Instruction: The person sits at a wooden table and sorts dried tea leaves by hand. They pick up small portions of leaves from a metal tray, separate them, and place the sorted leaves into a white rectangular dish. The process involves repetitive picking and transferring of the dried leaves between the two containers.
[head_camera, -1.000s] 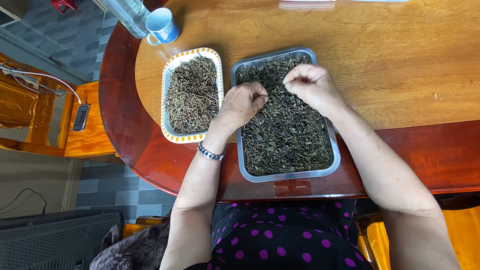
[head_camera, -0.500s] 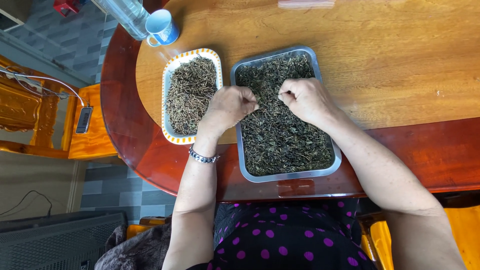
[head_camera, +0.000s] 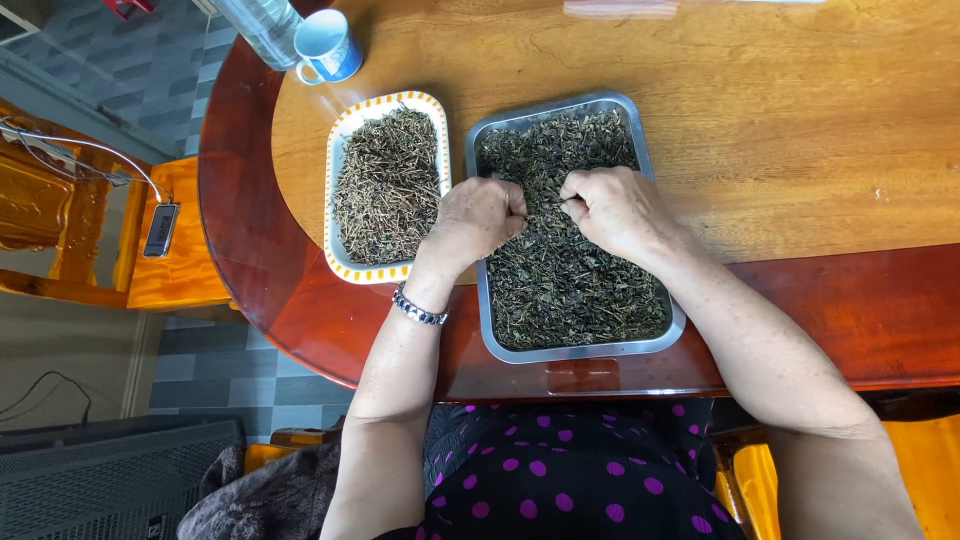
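Observation:
A steel tray (head_camera: 658, 338) full of dark dried leaves (head_camera: 565, 285) sits on the wooden table in front of me. Both hands rest over its upper middle. My left hand (head_camera: 478, 218) is curled into a loose fist, fingertips pinched on bits of the leaves. My right hand (head_camera: 617, 208) is curled the same way, its fingertips pinching leaves close to the left hand's. To the left stands a white tray with a yellow rim (head_camera: 341, 130) that holds brownish dried stems (head_camera: 388, 185). A metal bracelet (head_camera: 417, 308) circles my left wrist.
A blue and white cup (head_camera: 328, 47) and a clear plastic bottle (head_camera: 263, 27) stand at the table's far left edge. A wooden chair (head_camera: 165, 235) with a phone (head_camera: 160, 230) on a cable is left of the table. The table's dark red rim (head_camera: 820, 310) runs near me.
Both hands have slid toward me and closer together over the steel tray, the fingers curling tighter on the leaves.

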